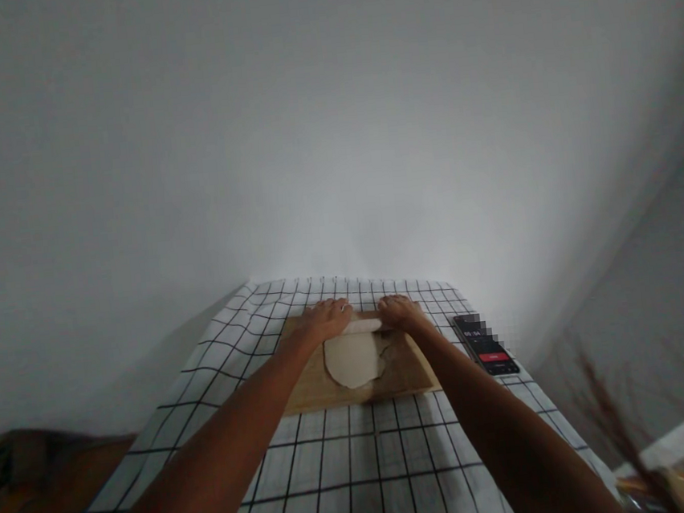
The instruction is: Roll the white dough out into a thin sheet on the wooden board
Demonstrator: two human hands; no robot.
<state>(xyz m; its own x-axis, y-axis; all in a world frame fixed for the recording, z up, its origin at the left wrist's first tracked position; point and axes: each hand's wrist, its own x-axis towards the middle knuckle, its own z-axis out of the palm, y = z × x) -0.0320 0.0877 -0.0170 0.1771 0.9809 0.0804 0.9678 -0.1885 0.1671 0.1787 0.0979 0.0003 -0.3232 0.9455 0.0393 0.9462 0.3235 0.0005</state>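
Note:
Both my arms reach forward to a pale rolling pin (362,326) that lies crosswise near the far edge of a wooden board (410,371). My left hand (328,316) is closed over its left end, and a ring shows on one finger. Over the right end, my right hand (398,312) is closed as well. Under and in front of the pin spreads a flat, roughly round sheet of dough (353,360). Its right edge is uneven. The ends of the pin are hidden beneath my hands.
The board rests on a table with a white, black-checked cloth (361,456). A phone (487,346) with a lit screen lies to the right of the board. A pale wall (330,129) rises behind the table. Blurred thin dry stems (614,412) stand at the lower right.

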